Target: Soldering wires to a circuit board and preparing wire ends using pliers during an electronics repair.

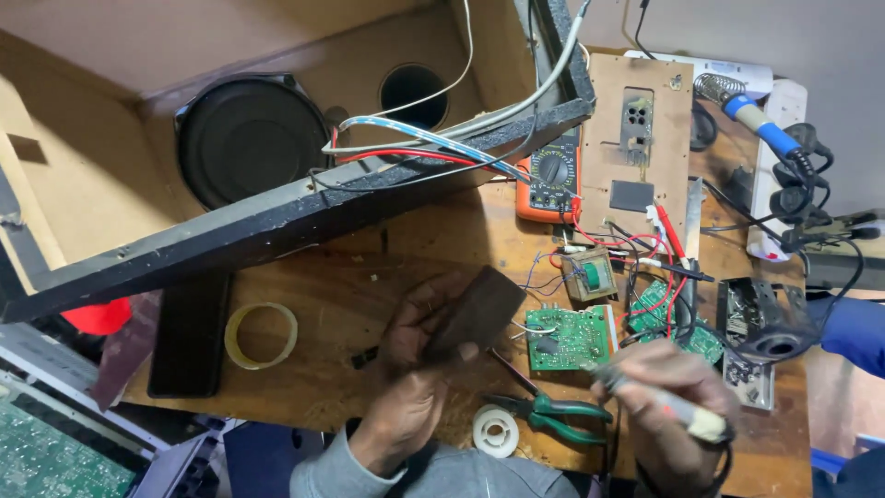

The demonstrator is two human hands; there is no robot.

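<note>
My left hand grips a dark brown rectangular block and holds it tilted above the wooden bench. Just right of it, my right hand is closed around a pen-like tool with a pale handle; its tip points at the green circuit board. Thin wires run from that board to a small transformer and to more green boards on the right. Green-handled pliers lie between my two hands, beside a white tape roll.
An open speaker cabinet with a black woofer fills the upper left. An orange multimeter, a brown panel, a blue-handled soldering iron, a clear tape ring and a dark phone lie about the bench.
</note>
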